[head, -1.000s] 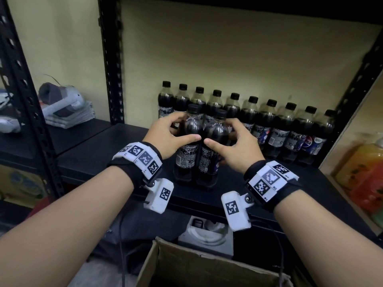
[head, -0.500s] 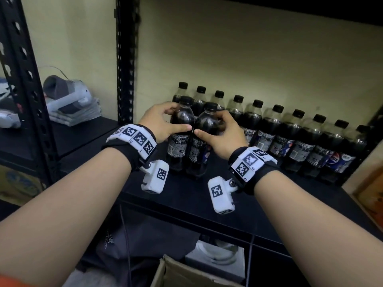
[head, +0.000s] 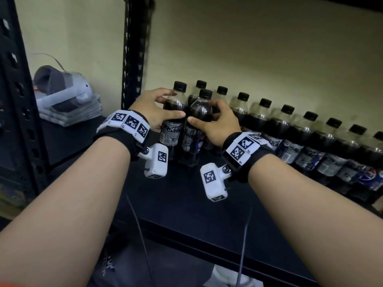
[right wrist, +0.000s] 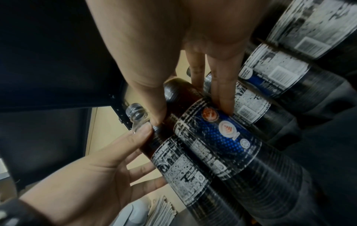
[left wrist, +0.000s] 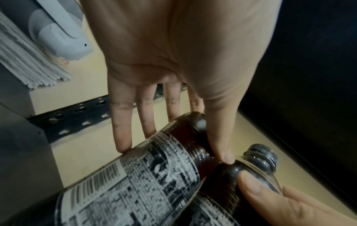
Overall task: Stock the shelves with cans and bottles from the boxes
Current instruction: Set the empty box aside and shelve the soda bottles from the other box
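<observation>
Head view: two dark cola bottles stand upright and touching on the black shelf [head: 186, 206], each held by one hand.

Left hand [head: 154, 111] grips the left bottle [head: 173, 119] at its shoulder. Thumb lies across the near face of the bottle; the other fingers [head: 163, 94] wrap the far side below the black cap. In the left wrist view the fingers [left wrist: 123, 122] are nearly straight along the label side, with the thumb pressed on the ribbed shoulder, so the bottle sits between thumb and fingers.

Right hand [head: 217, 123] grips the right bottle [head: 199, 123] the same way: thumb on the near face, fingers curled round the far side. The right wrist view shows two fingers [right wrist: 224, 85] pushed in between this bottle's blue label and the next bottle behind it.

The two thumb tips almost meet where the two bottles touch.

Just beyond the fingers of both hands, a row of bottles [head: 310, 141] of the same kind stands along the back wall and runs off to the right of the right hand. The held pair stands at the left end of this row, in front of it.

Left of the left hand, past a black upright post [head: 134, 48], a grey and white device [head: 62, 88] lies on a stack of folded sheets on the neighbouring shelf.
</observation>
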{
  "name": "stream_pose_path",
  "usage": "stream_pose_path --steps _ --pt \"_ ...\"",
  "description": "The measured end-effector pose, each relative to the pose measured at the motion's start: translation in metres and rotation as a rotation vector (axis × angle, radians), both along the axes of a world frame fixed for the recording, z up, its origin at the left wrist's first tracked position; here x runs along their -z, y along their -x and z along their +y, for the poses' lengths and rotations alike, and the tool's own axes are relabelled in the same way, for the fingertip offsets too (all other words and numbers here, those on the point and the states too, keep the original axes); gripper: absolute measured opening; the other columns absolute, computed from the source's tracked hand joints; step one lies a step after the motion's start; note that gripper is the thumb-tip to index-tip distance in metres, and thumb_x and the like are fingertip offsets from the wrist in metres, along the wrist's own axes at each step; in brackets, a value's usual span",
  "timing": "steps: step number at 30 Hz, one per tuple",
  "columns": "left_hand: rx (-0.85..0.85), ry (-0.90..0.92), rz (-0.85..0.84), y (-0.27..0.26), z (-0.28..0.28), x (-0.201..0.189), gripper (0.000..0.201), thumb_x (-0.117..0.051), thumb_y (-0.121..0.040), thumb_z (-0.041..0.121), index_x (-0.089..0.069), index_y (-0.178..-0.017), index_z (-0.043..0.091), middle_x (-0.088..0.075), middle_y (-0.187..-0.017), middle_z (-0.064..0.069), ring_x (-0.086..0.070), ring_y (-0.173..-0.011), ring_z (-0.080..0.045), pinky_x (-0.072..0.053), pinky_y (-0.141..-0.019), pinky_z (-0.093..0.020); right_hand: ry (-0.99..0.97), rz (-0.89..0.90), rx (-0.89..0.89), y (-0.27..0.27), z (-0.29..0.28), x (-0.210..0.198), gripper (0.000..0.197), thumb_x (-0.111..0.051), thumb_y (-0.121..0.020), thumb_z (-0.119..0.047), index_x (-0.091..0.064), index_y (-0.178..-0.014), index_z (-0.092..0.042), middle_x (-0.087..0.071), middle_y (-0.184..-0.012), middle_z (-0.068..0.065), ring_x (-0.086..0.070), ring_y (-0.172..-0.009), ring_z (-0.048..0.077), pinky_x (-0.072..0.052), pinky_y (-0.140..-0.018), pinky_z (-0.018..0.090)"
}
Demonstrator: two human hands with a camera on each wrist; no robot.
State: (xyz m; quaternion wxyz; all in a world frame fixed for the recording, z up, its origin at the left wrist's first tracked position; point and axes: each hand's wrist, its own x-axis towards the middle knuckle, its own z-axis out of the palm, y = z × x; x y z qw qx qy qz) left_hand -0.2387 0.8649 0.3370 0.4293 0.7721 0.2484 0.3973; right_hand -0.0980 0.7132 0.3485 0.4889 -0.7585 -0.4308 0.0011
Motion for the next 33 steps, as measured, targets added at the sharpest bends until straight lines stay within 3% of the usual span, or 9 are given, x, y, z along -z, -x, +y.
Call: stream_pose_path --steps 3,8,12,16,20,25,28,30,33 --pt "-0.018 0.012 -0.032 -0.004 0.014 -0.001 0.069 -0.091 -0.068 0.037 -0.061 -0.13 0.037 -0.061 -0.109 0.018 -0.066 -0.103 -0.015 -0.061 -0.08 -0.043 -0.001 -0.009 0.001 0.0 0.017 -0.002 0.058 -0.09 -0.068 -0.047 -0.056 -0.114 -0.036 -0.068 -0.1 -0.012 -0.069 -0.087 0.008 -0.061 -0.083 0.035" --pt "-0.038 0.011 -0.048 -0.003 0.04 0.001 0.072 -0.09 -0.07 0.038 -0.057 -0.134 0.037 -0.061 -0.124 0.011 -0.065 -0.107 -0.017 -0.062 -0.081 -0.044 -0.005 -0.03 -0.012 0.001 0.047 -0.004 0.062 -0.091 -0.065 -0.048 -0.056 -0.113 -0.034 -0.069 -0.107 -0.009 -0.069 -0.093 0.012 -0.061 -0.084 0.037" --pt "-0.046 0.05 -0.124 0.004 0.061 0.005 0.068 -0.09 -0.071 0.031 -0.06 -0.131 0.033 -0.065 -0.122 0.009 -0.068 -0.101 -0.018 -0.063 -0.07 -0.047 -0.014 -0.095 -0.05 0.006 0.067 -0.003 0.06 -0.09 -0.067 -0.045 -0.052 -0.111 -0.032 -0.069 -0.107 -0.007 -0.069 -0.093 0.013 -0.059 -0.084 0.034" --pt "-0.059 0.004 -0.179 0.009 0.074 0.013 0.052 -0.09 -0.07 0.036 -0.065 -0.114 0.042 -0.069 -0.109 0.015 -0.07 -0.099 -0.014 -0.062 -0.079 -0.047 0.04 -0.209 -0.081 0.01 0.083 -0.01 0.06 -0.088 -0.072 -0.042 -0.048 -0.115 -0.028 -0.066 -0.108 -0.004 -0.067 -0.09 0.013 -0.058 -0.077 0.028" --pt "-0.071 0.006 -0.228 0.01 0.081 0.018 0.063 -0.087 -0.057 0.05 -0.067 -0.116 0.043 -0.072 -0.106 0.015 -0.07 -0.1 -0.012 -0.059 -0.085 -0.048 0.083 -0.331 -0.061 0.01 0.093 -0.013 0.063 -0.084 -0.079 -0.038 -0.044 -0.123 -0.019 -0.058 -0.105 -0.007 -0.059 -0.093 0.013 -0.048 -0.077 0.025" --pt "-0.064 0.001 -0.254 0.009 0.088 0.023 0.059 -0.089 -0.061 0.045 -0.066 -0.116 0.044 -0.071 -0.106 0.016 -0.07 -0.101 -0.014 -0.062 -0.079 -0.048 0.079 -0.395 -0.046 0.003 0.099 -0.01 0.061 -0.082 -0.082 -0.037 -0.042 -0.123 -0.015 -0.054 -0.105 -0.006 -0.053 -0.094 0.012 -0.043 -0.08 0.024" --pt "-0.079 0.014 -0.28 0.007 0.092 0.026 0.061 -0.087 -0.054 0.052 -0.065 -0.11 0.05 -0.071 -0.106 0.019 -0.072 -0.099 -0.015 -0.059 -0.085 -0.05 0.087 -0.429 -0.064 0.005 0.105 -0.006 0.06 -0.08 -0.084 -0.035 -0.041 -0.123 -0.013 -0.057 -0.114 0.0 -0.056 -0.104 0.017 -0.048 -0.087 0.029" --pt "-0.096 0.025 -0.298 0.005 0.096 0.027 0.054 -0.089 -0.059 0.046 -0.064 -0.107 0.05 -0.071 -0.104 0.019 -0.071 -0.1 -0.013 -0.059 -0.087 -0.05 0.097 -0.454 -0.073 0.004 0.109 -0.003 0.06 -0.08 -0.084 -0.034 -0.039 -0.122 -0.012 -0.058 -0.12 0.004 -0.058 -0.11 0.021 -0.049 -0.095 0.034" --pt "-0.116 0.046 -0.328 0.001 0.101 0.029 0.051 -0.09 -0.069 0.035 -0.065 -0.114 0.042 -0.07 -0.107 0.017 -0.07 -0.102 -0.012 -0.058 -0.089 -0.048 0.115 -0.493 -0.065 0.002 0.112 -0.004 0.061 -0.08 -0.084 -0.034 -0.038 -0.123 -0.012 -0.059 -0.12 0.005 -0.059 -0.11 0.023 -0.05 -0.094 0.035"
